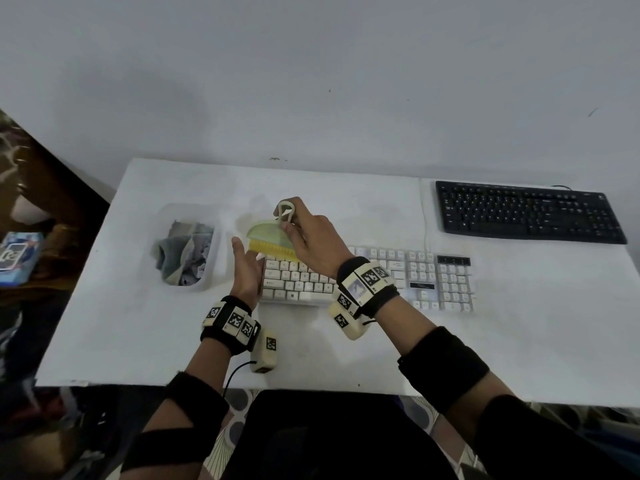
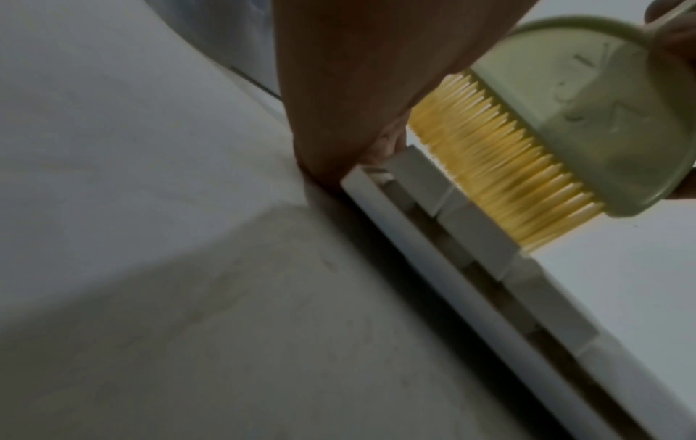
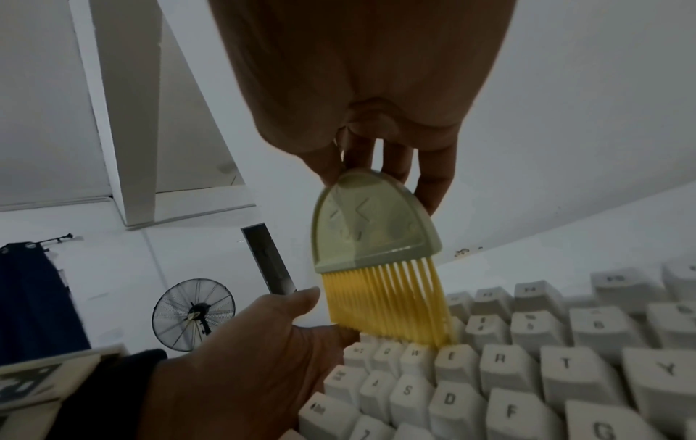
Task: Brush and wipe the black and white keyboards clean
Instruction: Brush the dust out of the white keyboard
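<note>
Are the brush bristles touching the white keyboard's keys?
Touching. The right wrist view shows the brush with its yellow bristle tips pressed onto the white keyboard keycaps just above the W and E keys.

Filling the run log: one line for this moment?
right hand grips brush | bristles on white keyboard top rows | left hand steadies its left edge | black keyboard untouched

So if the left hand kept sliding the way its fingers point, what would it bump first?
Probably the brush's yellow bristles: the left hand lies flat along the white keyboard's end, fingertips just beside them, though depth is unclear.
</note>
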`<state>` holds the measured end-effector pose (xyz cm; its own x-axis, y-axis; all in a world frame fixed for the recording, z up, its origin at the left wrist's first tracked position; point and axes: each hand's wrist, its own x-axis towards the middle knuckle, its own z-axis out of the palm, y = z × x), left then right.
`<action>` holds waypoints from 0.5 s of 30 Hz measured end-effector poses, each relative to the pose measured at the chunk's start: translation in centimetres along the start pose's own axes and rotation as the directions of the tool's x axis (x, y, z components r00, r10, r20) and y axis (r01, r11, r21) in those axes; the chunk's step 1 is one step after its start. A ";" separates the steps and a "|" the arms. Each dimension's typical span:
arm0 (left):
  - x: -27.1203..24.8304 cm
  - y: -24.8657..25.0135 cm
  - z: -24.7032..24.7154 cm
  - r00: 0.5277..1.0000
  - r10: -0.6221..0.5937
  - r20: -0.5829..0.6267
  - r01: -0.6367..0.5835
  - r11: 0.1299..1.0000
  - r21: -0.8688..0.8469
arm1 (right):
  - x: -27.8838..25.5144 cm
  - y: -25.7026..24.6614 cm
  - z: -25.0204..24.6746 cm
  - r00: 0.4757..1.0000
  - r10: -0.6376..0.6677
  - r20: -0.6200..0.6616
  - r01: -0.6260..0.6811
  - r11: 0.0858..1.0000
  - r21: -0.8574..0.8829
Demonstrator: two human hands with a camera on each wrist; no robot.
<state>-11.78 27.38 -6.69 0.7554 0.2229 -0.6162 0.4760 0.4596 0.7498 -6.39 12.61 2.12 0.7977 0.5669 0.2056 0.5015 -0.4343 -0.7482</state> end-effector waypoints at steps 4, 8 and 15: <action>0.3 0.0 -0.2 1.000 -0.006 0.029 0.005 1.000 0.028 | 0.1 0.2 0.3 1.000 -0.001 0.017 0.001 1.000 -0.002; 0.5 0.0 -0.7 1.000 -0.011 0.007 0.011 0.999 0.046 | 0.3 0.9 0.0 1.000 -0.004 0.003 0.004 1.000 0.020; -0.3 0.3 -0.2 1.000 0.004 0.019 -0.004 1.000 -0.008 | 1.9 1.4 -0.2 0.992 0.088 -0.096 -0.077 0.991 0.112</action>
<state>-11.93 27.61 -6.30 0.7656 0.2083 -0.6087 0.4697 0.4656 0.7501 -4.14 12.93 1.60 0.8670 0.4569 0.1989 0.3981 -0.3952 -0.8278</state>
